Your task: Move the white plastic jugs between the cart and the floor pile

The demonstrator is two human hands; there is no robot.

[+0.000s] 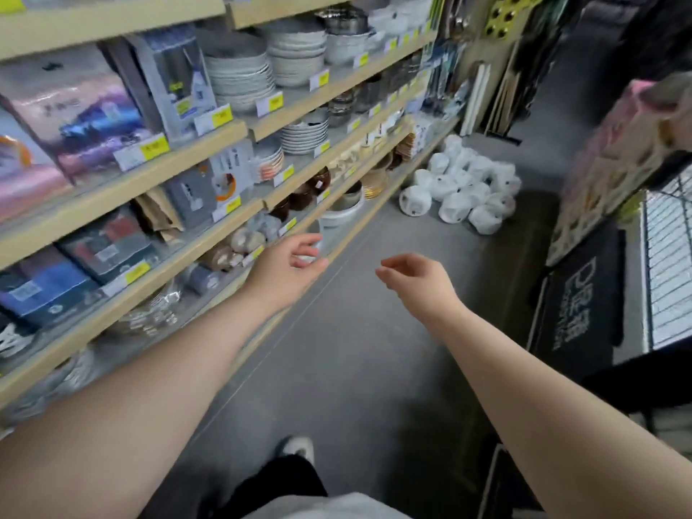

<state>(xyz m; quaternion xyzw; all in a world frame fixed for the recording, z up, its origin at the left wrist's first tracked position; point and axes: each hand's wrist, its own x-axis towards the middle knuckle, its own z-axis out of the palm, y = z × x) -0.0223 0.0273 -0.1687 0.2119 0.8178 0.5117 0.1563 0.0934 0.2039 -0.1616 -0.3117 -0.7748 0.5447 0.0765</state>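
Left hand (290, 262): empty, fingers loosely curled and parted, held just in front of a stack of white round containers (339, 219) on a low shelf (352, 234); contact with the stack cannot be confirmed owing to blur. Right hand (415, 280): empty, fingers relaxed and slightly bent, hanging over the grey smooth floor (337, 350), apart from the shelving. The containers appear glossy, cylindrical and nested. Adjacent on the same wooden-edged rack: dark brown glazed bowls (310, 187), stacked pale plates (239, 74) above, boxed goods (176, 80) at left. On the floor beyond lies a heap of white wrapped bundles (464, 185).
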